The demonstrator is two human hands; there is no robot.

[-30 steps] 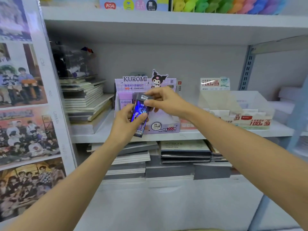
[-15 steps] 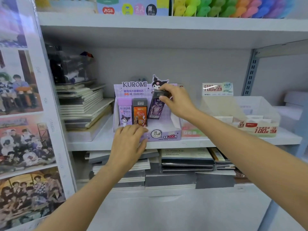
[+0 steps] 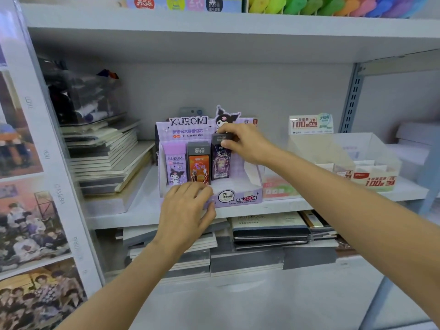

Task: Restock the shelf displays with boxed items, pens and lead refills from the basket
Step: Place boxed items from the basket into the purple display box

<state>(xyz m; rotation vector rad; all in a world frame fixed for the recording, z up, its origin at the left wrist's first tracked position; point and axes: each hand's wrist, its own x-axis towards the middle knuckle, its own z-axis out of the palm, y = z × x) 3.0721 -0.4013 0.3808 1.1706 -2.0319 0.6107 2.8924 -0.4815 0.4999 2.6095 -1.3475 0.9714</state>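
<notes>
**Dark purple refill case held in the Kuromi display**

The right hand (image 3: 245,144) pinches the top of a dark purple lead refill case (image 3: 220,164) between thumb and fingertips. The case stands upright inside the Kuromi display box (image 3: 245,198), third in the row from the box's left wall. An orange refill case (image 3: 198,169) stands just beside it in the middle, and a lilac Kuromi case (image 3: 175,169) is nearest the left wall. The right part of the box is unfilled.

The left hand (image 3: 185,208) rests on the box's front lip below the lilac and orange cases, with its fingers lightly bent over the edge and its thumb along the front face. I cannot tell whether it grips the lip or only steadies it.

The box sits on a white shelf (image 3: 285,208). To the box's left is a stack of notebooks (image 3: 107,158). To its right stands a clear bin (image 3: 345,151) with a 2B 0.5 sign. More notebooks (image 3: 269,229) lie on the level below the box.
</notes>
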